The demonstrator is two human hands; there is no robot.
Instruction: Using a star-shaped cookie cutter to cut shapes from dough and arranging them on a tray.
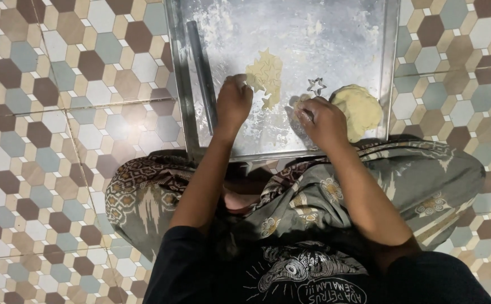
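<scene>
A floured metal tray lies on the tiled floor in front of my folded legs. A thin sheet of pale dough with star-shaped holes rests on it. My left hand touches the near left edge of that sheet, fingers curled on it. Closed around a small bit of dough, my right hand rests on the tray's near right part. A star-shaped metal cutter sits just beyond my right hand. A lump of dough lies at the tray's right edge.
A grey metal rod lies lengthwise along the tray's left side, beside my left hand. Hexagon-patterned floor tiles surround the tray. My patterned cloth-covered knees spread out just below the tray's near rim.
</scene>
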